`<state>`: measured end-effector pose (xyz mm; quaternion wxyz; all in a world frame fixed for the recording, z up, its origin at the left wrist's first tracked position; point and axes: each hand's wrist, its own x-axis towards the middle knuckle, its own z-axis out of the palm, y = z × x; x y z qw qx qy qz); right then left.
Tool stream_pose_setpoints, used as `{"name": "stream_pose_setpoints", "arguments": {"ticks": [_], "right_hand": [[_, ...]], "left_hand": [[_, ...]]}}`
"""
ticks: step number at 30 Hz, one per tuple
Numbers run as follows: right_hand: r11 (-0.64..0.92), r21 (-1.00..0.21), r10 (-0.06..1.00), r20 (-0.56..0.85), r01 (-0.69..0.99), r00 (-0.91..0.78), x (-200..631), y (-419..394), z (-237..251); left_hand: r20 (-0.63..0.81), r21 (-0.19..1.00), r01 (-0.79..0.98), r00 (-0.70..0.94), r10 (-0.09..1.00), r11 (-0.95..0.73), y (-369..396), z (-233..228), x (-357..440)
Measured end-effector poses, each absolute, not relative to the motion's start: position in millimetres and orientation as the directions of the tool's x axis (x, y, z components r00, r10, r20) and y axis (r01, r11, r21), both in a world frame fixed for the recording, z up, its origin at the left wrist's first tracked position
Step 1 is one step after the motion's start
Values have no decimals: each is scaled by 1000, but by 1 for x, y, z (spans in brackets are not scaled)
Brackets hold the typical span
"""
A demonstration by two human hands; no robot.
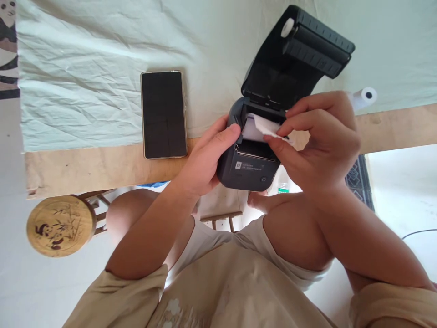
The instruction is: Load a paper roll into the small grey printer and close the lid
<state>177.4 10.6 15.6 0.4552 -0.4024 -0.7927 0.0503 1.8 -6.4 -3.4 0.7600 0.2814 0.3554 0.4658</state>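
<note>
Fingers pinch paper inside open printer.

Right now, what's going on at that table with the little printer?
A seated person works on a small black printer at the table's near edge, its lid swung open. The left hand steadies the printer's side, while the right hand pinches the white paper coming from the open compartment. A dark phone lies on the cloth to the left, and a spare paper roll lies behind the right hand.

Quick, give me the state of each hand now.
Left hand: gripping the side of the printer.
Right hand: pinching the paper end at the open printer.
</note>
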Motion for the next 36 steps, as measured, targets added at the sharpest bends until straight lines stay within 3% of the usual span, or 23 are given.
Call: {"name": "stream_pose_setpoints", "arguments": {"ticks": [4,9,14,19,24,28,31,33,36], "right_hand": [[763,-402,609,709,506,-357,177,4,19],[859,-259,484,690,441,-538,179,0,19],[838,-368,538,685,404,-492,185,4,18],[859,-258,488,678,442,-551,187,6,19],[805,-267,559,641,530,-526,184,3,16],[805,-368,572,691,466,-443,184,4,14],[719,-540,659,730,438,-182,187,9,14],[612,-669,752,657,423,-49,188,15,13],[554,-779,828,554,293,-93,190,24,8]], "left_hand": [[-232,721,-581,312,921,378,-7,-6,2],[-172,724,-598,327,929,344,-7,-5,0],[-182,769,-544,318,931,336,-8,1,-1],[-169,801,-512,306,937,311,-7,1,-2],[-144,771,-572,272,952,280,-9,-1,3],[-165,792,-538,268,949,289,-10,0,1],[-184,825,-472,298,937,312,-10,1,-3],[-187,838,-442,316,930,319,-10,1,-3],[-159,818,-504,263,952,276,-11,1,3]]}}
